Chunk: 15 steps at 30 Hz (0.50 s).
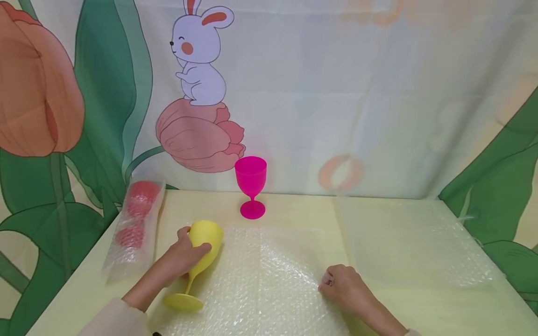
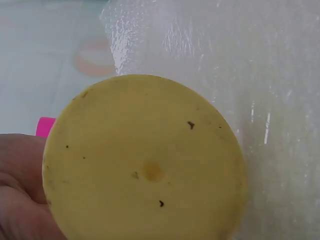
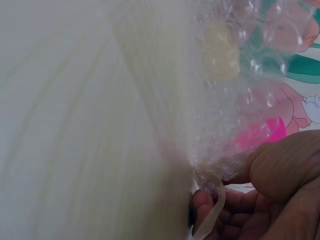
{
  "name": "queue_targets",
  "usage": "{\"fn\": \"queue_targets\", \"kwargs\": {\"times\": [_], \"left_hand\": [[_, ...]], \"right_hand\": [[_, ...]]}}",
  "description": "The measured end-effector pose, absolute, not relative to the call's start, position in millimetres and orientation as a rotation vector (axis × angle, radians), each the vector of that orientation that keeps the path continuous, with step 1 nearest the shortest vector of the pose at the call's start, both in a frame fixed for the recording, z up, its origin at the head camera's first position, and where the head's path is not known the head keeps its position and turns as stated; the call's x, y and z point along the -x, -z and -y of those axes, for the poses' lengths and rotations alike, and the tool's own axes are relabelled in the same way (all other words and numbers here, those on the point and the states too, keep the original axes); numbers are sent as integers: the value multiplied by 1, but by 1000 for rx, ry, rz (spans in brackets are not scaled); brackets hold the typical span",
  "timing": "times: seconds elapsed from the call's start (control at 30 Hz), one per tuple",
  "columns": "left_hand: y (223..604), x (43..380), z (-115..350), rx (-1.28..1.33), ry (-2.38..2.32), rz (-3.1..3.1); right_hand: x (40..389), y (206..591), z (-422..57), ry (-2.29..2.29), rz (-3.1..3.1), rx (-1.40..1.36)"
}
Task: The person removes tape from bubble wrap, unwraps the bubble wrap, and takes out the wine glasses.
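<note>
A yellow goblet [image 1: 206,238] leans over the bubble wrap, its bowl gripped between the thumb and fingers of my left hand [image 1: 185,254]. In the left wrist view the round underside of its foot [image 2: 145,160] fills the middle and hides most of that hand. My right hand [image 1: 346,287] pinches the right edge of a clear bubble wrap sheet [image 1: 269,280] spread on the table. The right wrist view shows the gathered plastic [image 3: 215,175] between thumb and fingers.
A pink goblet [image 1: 251,179] stands upright at the back of the table. Bubble wrap encloses a red goblet [image 1: 140,200] lying at the left edge. Another clear bubble wrap sheet [image 1: 412,247] lies at the right. Behind the table hangs a printed curtain [image 1: 302,93].
</note>
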State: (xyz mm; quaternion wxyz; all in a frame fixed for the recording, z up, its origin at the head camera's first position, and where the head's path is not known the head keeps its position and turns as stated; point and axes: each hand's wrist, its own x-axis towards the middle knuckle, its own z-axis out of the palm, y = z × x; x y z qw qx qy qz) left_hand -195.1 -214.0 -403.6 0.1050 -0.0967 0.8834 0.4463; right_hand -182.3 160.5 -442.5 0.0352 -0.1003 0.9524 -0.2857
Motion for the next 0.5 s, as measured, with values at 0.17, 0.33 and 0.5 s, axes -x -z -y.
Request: {"fn": "queue_targets", "kwargs": {"times": [0.17,0.33,0.5], "left_hand": [[400,197,208,282,-1265,-2619],[399,196,211,314,-1268,-2606],[399,195,222,357,-1454,-2491]], "right_hand": [[184,442,-161,861,-2930,301],[185,441,-160,855,-2924,294],[184,443,-161,866,-2913,285]]}}
